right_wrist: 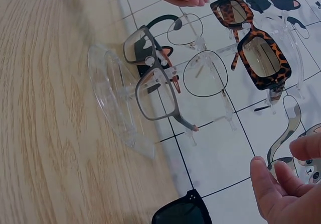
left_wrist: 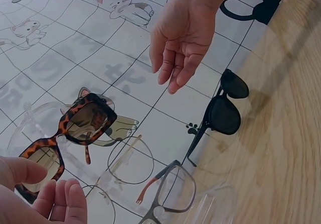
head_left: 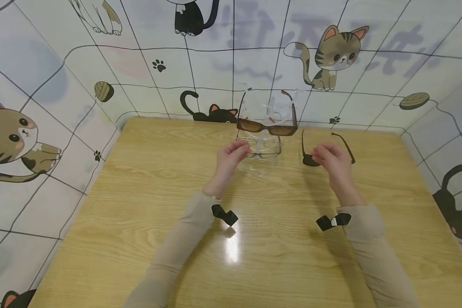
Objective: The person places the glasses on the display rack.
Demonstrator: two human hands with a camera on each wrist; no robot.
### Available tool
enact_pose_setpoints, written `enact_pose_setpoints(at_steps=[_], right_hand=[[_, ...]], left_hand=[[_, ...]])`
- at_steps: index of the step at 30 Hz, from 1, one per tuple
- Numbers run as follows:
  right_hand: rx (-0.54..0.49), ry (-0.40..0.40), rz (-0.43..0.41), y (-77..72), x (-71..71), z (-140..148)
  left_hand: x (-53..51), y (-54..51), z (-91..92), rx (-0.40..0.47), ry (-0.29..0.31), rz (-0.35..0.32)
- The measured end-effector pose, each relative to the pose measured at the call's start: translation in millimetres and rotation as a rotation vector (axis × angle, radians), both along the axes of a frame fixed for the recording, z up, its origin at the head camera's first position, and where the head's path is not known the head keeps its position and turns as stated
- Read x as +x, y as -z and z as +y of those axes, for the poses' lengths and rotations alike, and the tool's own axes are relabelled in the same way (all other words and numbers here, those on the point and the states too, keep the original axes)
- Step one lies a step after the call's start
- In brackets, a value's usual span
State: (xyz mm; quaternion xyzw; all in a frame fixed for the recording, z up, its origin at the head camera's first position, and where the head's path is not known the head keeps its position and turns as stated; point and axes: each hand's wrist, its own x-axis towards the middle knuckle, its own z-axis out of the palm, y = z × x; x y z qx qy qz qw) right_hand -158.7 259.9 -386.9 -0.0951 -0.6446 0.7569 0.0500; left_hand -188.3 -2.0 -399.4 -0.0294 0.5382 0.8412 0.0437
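A clear display stand (right_wrist: 108,91) carries three pairs of glasses. Tortoiseshell sunglasses (head_left: 268,128) sit on top, thin round-framed glasses (right_wrist: 205,74) below them, and grey-framed glasses (right_wrist: 156,93) lowest. Beside the stand's left side hovers my left hand (head_left: 229,160), fingers loosely bent and nothing between them. My right hand (head_left: 333,164), likewise loosely bent and holding nothing, is above the black sunglasses (left_wrist: 224,114). These lie on the table right of the stand, and the hand hides part of them in the head view.
The wooden table (head_left: 158,171) meets a white cloth wall (head_left: 138,72) printed with cartoon cats and grid lines. Behind the stand, the cloth is close. Black wrist straps (head_left: 225,215) are on both sleeves.
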Motion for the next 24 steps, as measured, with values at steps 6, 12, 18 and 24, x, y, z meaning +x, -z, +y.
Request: enact_pose_setpoints(at_steps=[6,12,18,24], right_hand=[[-0.022,0.030,-0.004,3.2,8.6,11],[-0.005,0.041,-0.001,6.3,13.3,19],[-0.019,0.051,-0.002,12.0,19.2,29],[-0.029,0.093,-0.001,36.6,17.3,53]], left_hand=[[2.3,3.0,13.1,-0.025,0.032,-0.002],[4.5,6.3,28.1,-0.025,0.044,-0.008],[8.5,7.4,44.2,-0.036,0.079,-0.010],[12.7,9.2,62.1,-0.066,0.136,-0.036]])
